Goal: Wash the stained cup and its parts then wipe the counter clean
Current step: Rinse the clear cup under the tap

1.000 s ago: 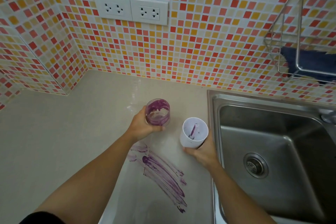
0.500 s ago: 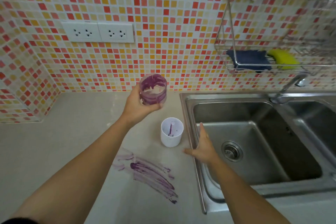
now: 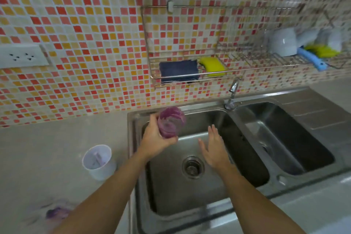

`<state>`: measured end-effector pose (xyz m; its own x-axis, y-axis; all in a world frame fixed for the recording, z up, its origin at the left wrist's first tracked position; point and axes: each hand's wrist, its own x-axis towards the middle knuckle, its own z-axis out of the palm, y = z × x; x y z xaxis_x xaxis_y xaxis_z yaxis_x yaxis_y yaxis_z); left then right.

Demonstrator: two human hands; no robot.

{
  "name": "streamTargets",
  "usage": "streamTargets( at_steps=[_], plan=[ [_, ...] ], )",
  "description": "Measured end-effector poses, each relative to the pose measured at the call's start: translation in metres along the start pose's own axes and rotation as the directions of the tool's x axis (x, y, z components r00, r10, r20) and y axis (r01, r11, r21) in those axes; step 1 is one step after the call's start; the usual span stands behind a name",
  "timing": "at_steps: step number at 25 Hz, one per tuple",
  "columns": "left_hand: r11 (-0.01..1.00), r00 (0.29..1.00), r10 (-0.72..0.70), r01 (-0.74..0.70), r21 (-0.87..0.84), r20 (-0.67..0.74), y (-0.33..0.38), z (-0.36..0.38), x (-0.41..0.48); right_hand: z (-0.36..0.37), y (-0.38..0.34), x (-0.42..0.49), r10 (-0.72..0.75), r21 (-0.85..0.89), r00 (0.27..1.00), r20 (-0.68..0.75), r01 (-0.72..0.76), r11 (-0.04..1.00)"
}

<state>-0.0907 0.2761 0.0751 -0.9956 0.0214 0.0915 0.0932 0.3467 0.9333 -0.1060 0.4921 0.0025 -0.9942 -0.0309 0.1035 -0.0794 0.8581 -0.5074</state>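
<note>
Streaks of purple (image 3: pixel 57 213) lay on the counter (image 3: pixel 47 148) at the far left, blurred and partly hidden by the left forearm; we saw less of them than half a second before. Right of them the white cup (image 3: pixel 98 161) stood upright on the counter beside the sink's rim, where it had stood earlier, with a purple-smeared piece inside. Next came the left hand (image 3: pixel 154 140), fingers and thumb curled round the stained cup (image 3: pixel 171 122). We noted that it had carried the cup from above the counter to over the left basin (image 3: pixel 171 195). Beyond the drain (image 3: pixel 192 167), the right hand (image 3: pixel 214 150) had left the sink's left rim and hung over the same basin, fingers straight and spread, holding nothing, apart from the cup. Behind it the tap (image 3: pixel 232 95) rose between the two basins. Above, the wire rack (image 3: pixel 190 80) on the tiled wall held a dark cloth (image 3: pixel 178 71) and a yellow sponge (image 3: pixel 213 65); we saw more of it than before.
</note>
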Motion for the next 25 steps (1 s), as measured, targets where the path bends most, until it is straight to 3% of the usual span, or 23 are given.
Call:
streamTargets(
  at_steps=[3, 6, 10, 13, 19, 23, 25],
  plan=[
    [0.986, 0.999, -0.035, 0.037, 0.164, -0.015, -0.018, 0.077, 0.019, -0.025, 0.079, 0.028, 0.001, -0.101, 0.999, 0.047, 0.004, 0.995],
    [0.886, 0.998, -0.06, 0.063, 0.46, -0.02, -0.028, 0.127, 0.036, -0.045, 0.15, 0.052, 0.005, -0.197, 0.999, 0.05, 0.005, 0.98],
    [0.642, 0.999, -0.04, 0.044, 0.765, -0.023, -0.038, 0.155, 0.058, -0.049, 0.208, 0.071, 0.049, -0.271, 0.988, 0.149, -0.007, 0.963],
    [0.392, 1.0, -0.015, -0.008, 0.92, 0.015, -0.042, 0.168, 0.077, -0.035, 0.237, 0.076, 0.077, -0.318, 0.976, 0.205, -0.008, 0.948],
    [0.087, 0.983, -0.014, -0.18, 0.98, 0.181, -0.052, 0.172, 0.117, -0.023, 0.248, 0.078, 0.059, -0.318, 0.978, 0.199, 0.007, 0.948],
    [-0.095, 0.9, 0.223, -0.363, 0.927, 0.375, -0.043, 0.179, 0.13, -0.022, 0.251, 0.079, 0.056, -0.347, 0.98, 0.192, 0.014, 0.938],
    [-0.12, 0.859, 0.306, -0.394, 0.911, 0.411, -0.038, 0.183, 0.133, -0.019, 0.253, 0.079, 0.065, -0.348, 0.98, 0.186, 0.004, 0.937]
  ],
)
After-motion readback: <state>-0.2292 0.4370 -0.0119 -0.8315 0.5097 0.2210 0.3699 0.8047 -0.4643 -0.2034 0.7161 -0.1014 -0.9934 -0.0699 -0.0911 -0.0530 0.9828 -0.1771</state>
